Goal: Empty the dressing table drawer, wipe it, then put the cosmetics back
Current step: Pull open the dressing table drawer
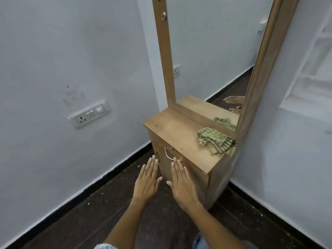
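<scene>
Left hand [146, 178] and right hand [183, 182]: fingers straight, pressed together, palms out toward drawer [170, 160] front, holding nothing; contact unclear. Drawer under worktop [172, 130] looks closed, metal handle [168, 155] ungripped. Cosmetics not visible. Striped cloth [215, 141] on worktop by mirror [212, 56].

Risks, judged: flat fingers slip off handle; hard tug jolts contents or rocks narrow unit.

No readable writing or brand.

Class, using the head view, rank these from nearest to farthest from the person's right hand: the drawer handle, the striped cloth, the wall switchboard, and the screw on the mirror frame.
From the right hand:
1. Drawer handle, just beyond the fingertips on the drawer front.
2. Striped cloth, on the tabletop, up and to the right.
3. Wall switchboard, on the left wall.
4. Screw on the mirror frame, high on the frame's left post.
</scene>
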The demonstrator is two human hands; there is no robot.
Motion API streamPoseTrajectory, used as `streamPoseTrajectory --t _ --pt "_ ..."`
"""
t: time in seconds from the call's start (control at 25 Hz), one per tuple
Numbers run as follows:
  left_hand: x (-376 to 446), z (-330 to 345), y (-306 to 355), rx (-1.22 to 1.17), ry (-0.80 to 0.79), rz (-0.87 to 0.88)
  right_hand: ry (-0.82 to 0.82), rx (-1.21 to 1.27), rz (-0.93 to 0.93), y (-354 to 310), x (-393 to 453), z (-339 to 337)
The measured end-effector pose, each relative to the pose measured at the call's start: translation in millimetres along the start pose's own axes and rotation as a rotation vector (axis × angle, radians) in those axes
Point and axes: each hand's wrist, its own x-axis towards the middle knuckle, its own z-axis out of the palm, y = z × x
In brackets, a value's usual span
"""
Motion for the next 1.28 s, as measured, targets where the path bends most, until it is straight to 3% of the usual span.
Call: streamPoseTrajectory --t 0.12,0.24,0.72,0.96,1.28 --pt "13.8 22.9 -6.0 0.112 -0.010 0.077 0.024 -0.017 -0.022 8.7 2.7 36.7" --pt "21.2 17.3 -1.8 0.183 -0.097 0.125 -0.119 -0.041 0.000 11.8 -0.6 43.5" --pt "72.7 20.0 -13.0 0.233 -0.404 0.348 -0.378 -0.088 0.002 17.9 38.3 39.3" --pt "79.1 35.8 -17.8 0.031 -0.364 0.334 -0.305 -0.020 0.029 15.1 37.1 49.2" --pt "71.9 33.6 -22.1 -0.139 -0.295 0.285 -0.352 0.014 0.020 3.9 35.3 32.5"
